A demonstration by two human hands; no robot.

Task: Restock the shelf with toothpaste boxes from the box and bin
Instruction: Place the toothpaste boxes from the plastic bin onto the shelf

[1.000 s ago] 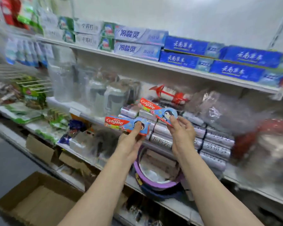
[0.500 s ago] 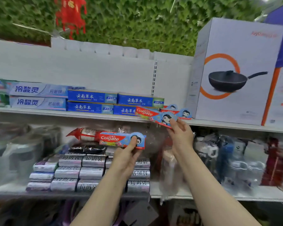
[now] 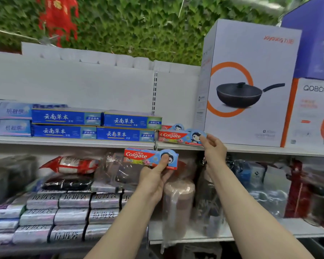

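Your left hand (image 3: 153,180) holds a Colgate toothpaste box (image 3: 151,157) in the air just below the upper shelf (image 3: 71,142), thumb pressed flat on the cartoon penguin end, the other fingers curled behind it. The box lies level, its red logo to the left.

Your right hand (image 3: 213,149) pinches the right end of a second Colgate box (image 3: 178,136), which rests on the upper shelf's front edge, just right of the stacked blue toothpaste boxes (image 3: 95,125) and left of the frying-pan carton (image 3: 247,85). A third Colgate box (image 3: 171,127) peeks out right behind it.

Pale blue toothpaste boxes (image 3: 9,118) sit at the shelf's far left. On the lower shelf (image 3: 195,234), silver packets (image 3: 64,212) are stacked at left, with a plastic-wrapped flask (image 3: 178,202) between your forearms.
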